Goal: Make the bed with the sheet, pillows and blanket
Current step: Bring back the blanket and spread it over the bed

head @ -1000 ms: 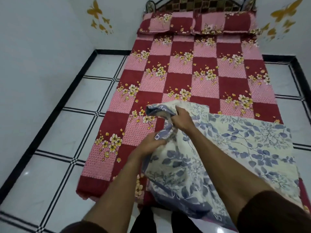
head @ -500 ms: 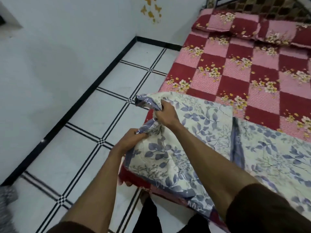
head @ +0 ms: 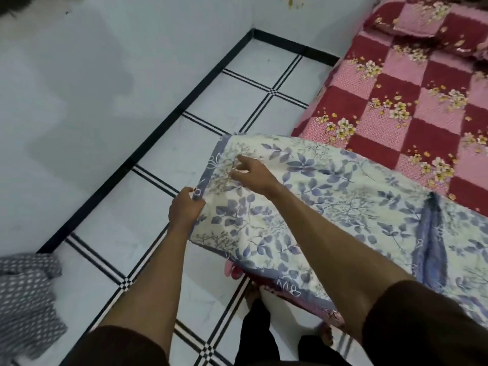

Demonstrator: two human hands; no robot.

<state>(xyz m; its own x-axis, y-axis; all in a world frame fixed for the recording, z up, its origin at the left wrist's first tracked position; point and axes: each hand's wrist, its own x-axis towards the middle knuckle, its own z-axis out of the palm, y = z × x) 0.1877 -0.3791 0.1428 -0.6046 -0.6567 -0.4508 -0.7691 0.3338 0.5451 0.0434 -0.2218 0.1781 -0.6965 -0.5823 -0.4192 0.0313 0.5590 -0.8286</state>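
Since half a second ago the bunched corner of the blanket [head: 303, 207] has been pulled flat, and the right hand [head: 250, 175] has let go of it. That hand now lies over the cloth near the blanket's left edge with its fingers spread loosely, fingertips touching or just above the fabric; which of the two cannot be told. At that same edge the left hand [head: 186, 208] pinches the blue border between thumb and curled fingers. Spread across the foot of the bed, the blanket covers the checked sheet [head: 422, 101], its near edge hanging over the bed's foot and its left edge reaching past the bed's left side above the floor [head: 237, 96]. A darker blue fold stands up in it towards the right. One pillow [head: 427, 25] lies at the head of the bed, top right. A grey patterned cloth [head: 23, 294] lies on the floor at the lower left, by the wall [head: 92, 88].
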